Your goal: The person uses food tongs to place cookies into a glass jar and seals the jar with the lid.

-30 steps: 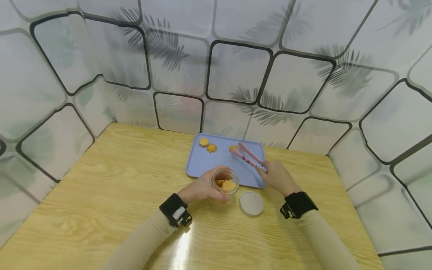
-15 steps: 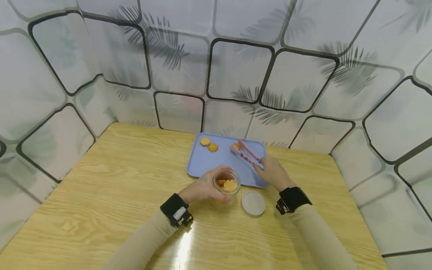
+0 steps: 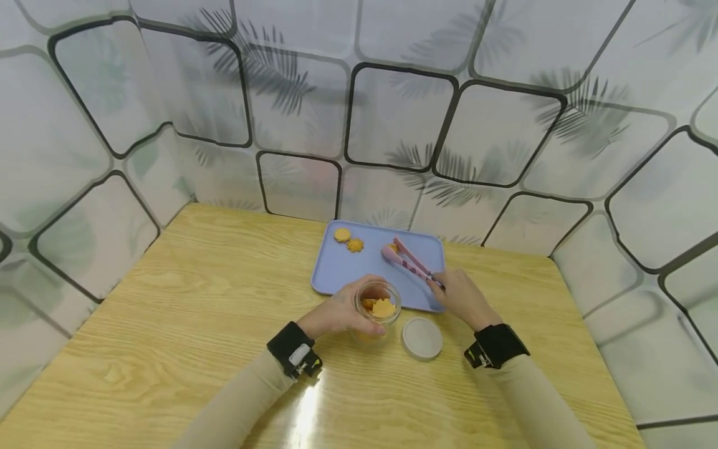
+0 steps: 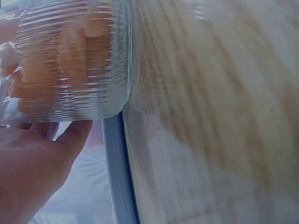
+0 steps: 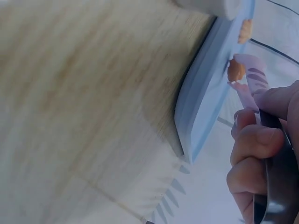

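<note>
My left hand (image 3: 339, 310) grips a clear ribbed glass jar (image 4: 122, 60) from the side, fingers behind it and thumb in front. Several orange-yellow cookies (image 3: 382, 308) show inside through its uncovered mouth. The jar stands on the wooden table just in front of the blue tray (image 3: 359, 268). In my right hand (image 3: 461, 298) is a pair of pink-tipped tongs (image 3: 414, 267) with dark handles, fingers curled round them. Over the tray's right half, the tong tips sit on either side of one cookie (image 5: 235, 71). A round cookie (image 3: 342, 235) and a flower-shaped cookie (image 3: 355, 245) lie at the tray's far left.
A pale round lid (image 3: 422, 338) lies on the wooden table (image 3: 185, 299), right of the jar and in front of the tray. Behind the tray rises a wall covering (image 3: 303, 187) with a grey leaf pattern, which also closes off both sides.
The tong tips have drawn closer together around the cookie at the tray's right. My right hand shifted slightly. The left hand and jar stay in place.
</note>
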### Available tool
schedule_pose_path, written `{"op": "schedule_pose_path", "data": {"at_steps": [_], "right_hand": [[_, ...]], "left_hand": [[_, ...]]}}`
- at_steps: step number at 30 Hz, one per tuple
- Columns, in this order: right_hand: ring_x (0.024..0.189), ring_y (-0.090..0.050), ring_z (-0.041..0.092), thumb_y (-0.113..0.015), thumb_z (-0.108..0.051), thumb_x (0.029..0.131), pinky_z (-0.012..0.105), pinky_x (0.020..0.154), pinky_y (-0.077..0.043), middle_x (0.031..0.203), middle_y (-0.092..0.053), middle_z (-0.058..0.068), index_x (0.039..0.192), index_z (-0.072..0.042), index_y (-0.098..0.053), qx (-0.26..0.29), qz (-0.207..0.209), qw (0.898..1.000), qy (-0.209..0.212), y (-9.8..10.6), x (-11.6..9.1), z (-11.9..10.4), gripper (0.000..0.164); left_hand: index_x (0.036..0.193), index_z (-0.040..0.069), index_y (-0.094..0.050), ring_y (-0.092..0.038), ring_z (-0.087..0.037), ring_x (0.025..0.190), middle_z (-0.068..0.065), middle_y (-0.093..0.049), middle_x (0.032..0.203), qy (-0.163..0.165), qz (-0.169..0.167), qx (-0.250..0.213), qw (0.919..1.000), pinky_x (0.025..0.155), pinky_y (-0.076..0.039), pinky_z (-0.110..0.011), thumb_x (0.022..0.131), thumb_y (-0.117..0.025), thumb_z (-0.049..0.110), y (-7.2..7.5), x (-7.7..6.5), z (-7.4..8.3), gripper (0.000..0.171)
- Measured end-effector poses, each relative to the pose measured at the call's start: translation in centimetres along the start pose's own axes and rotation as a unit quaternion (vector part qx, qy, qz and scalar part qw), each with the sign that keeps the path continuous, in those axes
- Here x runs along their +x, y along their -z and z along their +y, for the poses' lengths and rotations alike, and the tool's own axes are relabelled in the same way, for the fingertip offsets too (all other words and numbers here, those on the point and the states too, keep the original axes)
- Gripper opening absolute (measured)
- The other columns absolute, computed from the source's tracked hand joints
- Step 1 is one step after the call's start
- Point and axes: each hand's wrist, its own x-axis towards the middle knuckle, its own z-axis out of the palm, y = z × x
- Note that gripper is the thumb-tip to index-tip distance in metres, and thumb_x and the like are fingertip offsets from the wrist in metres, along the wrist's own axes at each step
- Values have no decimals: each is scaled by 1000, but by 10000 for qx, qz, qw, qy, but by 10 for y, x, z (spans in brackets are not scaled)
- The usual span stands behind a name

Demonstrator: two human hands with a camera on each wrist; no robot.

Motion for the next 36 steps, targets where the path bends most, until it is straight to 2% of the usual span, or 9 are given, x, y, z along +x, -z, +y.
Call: {"op": "schedule_pose_path", "data": {"at_steps": [6, 11, 15, 20, 22, 26, 29, 34, 36], "right_hand": [[46, -29, 4, -62, -10, 100, 20, 47, -23, 55, -31, -8, 65, -11, -55, 436, 48, 9990, -39, -3, -18, 2, 36], [47, -26, 0, -62, -8, 100, 19, 47, -22, 56, -29, -10, 64, -13, -51, 624, 335, 9975, 74, -3, -30, 3, 38], [48, -25, -2, -63, -7, 99, 18, 47, -21, 56, -29, -11, 72, -8, -62, 773, 595, 9949, 258, 5, -40, -4, 27], [48, -23, -5, -65, -6, 99, 17, 47, -21, 57, -32, -13, 95, -5, -76, 951, 851, 9906, 497, 19, -56, -18, 12], [49, -22, -6, -65, -5, 98, 16, 47, -21, 57, -31, -14, 94, -6, -76, 1018, 898, 9888, 617, 25, -62, -25, 11], [50, -21, -8, -67, -1, 96, 12, 45, -21, 57, -31, -17, 102, -2, -77, 1132, 1078, 9839, 869, 34, -78, -34, 12], [49, -22, -10, -70, 2, 92, 9, 44, -21, 57, -34, -18, 111, 0, -77, 1170, 1263, 9795, 1051, 37, -89, -39, 20], [48, -24, -11, -71, 9, 87, 7, 44, -23, 57, -40, -17, 99, -12, -76, 1326, 1446, 9694, 1477, 41, -103, -45, 25], [48, -26, -11, -72, 11, 85, 7, 43, -24, 58, -43, -16, 101, -8, -76, 1424, 1473, 9651, 1630, 42, -109, -47, 26]], "left_hand": [[142, 14, -50, -54, -18, 129, -12, -60, 137, 13, -4, 20, 10000, 104, -47, -28, 76, -85, 0, 0, -1, -1, 76], [141, 15, -51, -54, -19, 129, -11, -60, 137, 0, -6, -35, 10000, 102, -48, -28, 76, -84, -1, -1, -2, -2, 75], [141, 15, -51, -54, -20, 129, -11, -60, 137, 11, -43, -36, 10000, 102, -48, -29, 77, -85, 1, -1, -2, -3, 74], [144, 12, -48, -53, -21, 131, -19, -57, 141, -33, -21, -13, 10000, 107, -45, -29, 76, -85, 1, 1, -2, -1, 78], [145, 11, -48, -53, -22, 131, -20, -57, 141, -74, 13, 9, 10000, 109, -44, -29, 76, -85, 0, 1, -1, 0, 79], [143, 10, -50, -54, -22, 131, -18, -59, 139, -153, 27, 29, 9999, 109, -44, -29, 75, -85, -2, 2, 0, -1, 78], [142, 10, -50, -54, -23, 131, -21, -58, 140, -183, 4, 9, 9998, 108, -44, -28, 75, -85, -3, 1, 1, -2, 76], [144, 5, -46, -53, -22, 130, -27, -55, 141, -115, -33, -93, 9999, 103, -47, -25, 75, -84, -4, 0, 1, -1, 79], [143, 3, -46, -53, -24, 130, -28, -54, 141, -76, -55, -113, 9999, 101, -48, -24, 76, -83, -4, 0, 0, 0, 77]]}}
